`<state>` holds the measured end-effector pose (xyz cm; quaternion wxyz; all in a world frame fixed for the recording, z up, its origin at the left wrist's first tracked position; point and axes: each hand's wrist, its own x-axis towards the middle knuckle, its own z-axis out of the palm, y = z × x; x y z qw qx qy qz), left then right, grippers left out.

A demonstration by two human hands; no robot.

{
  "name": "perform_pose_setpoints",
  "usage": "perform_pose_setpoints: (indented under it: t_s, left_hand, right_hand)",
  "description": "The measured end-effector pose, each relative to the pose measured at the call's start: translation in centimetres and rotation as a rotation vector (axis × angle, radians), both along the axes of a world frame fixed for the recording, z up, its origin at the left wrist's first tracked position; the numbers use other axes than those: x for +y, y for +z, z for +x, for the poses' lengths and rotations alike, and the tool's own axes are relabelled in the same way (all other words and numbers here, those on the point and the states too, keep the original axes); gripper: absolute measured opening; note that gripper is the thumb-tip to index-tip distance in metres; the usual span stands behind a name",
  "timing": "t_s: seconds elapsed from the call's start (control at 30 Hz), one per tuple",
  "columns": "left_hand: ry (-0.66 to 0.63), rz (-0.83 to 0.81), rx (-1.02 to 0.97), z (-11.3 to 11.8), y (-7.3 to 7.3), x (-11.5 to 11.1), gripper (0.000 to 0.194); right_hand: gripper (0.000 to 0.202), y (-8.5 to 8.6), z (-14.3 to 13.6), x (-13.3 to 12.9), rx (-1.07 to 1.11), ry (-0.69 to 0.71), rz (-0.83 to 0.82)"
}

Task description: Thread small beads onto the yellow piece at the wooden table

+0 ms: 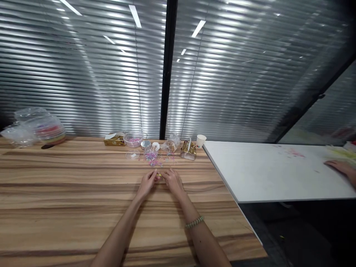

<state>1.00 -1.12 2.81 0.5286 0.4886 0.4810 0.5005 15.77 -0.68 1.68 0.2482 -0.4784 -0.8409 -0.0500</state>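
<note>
My left hand (147, 183) and my right hand (172, 181) meet over the wooden table, fingertips pinched close together. Between them is a small yellow and pinkish piece (159, 175), too small to name; both hands appear to grip it. Just beyond the fingers lie scattered small pink, purple and bluish pieces (154, 162), spilling in front of a clear bag of similar pieces (151, 155). Behind these stands a clear round tub (134, 139) with pink pieces inside, and its clear lid (132, 154) lies flat nearby.
Gold tissue packs (114, 139) (188, 150), a crumpled plastic bag (172, 142) and a paper cup (201, 140) line the back. Plastic-wrapped stacked discs (50, 129) sit far left. On the right, a white table (272, 174) adjoins, where another person's hand (340, 166) rests.
</note>
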Motion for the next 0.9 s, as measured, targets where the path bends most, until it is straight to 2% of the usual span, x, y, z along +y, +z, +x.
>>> perform_pose_setpoints:
  t_s: [0.17,0.37,0.63,0.9]
  left_hand:
    - [-0.036,0.004,0.049,-0.2,-0.6,0.4,0.049]
    - [0.008,0.132,0.067,-0.1,-0.7,0.4,0.042]
    - [0.129,0.172,-0.126,-0.2,-1.3,0.8,0.038]
    - [0.016,0.274,0.008,0.7,-1.5,0.1,0.046]
  right_hand:
    - [0.027,0.1,-0.1,-0.1,0.059,0.020,0.000]
    - [0.023,0.0,-0.4,0.1,0.174,0.055,0.016]
    - [0.023,-0.4,-0.7,0.2,0.250,0.125,0.001]
    - [0.022,-0.8,-0.8,0.5,0.291,0.137,0.034]
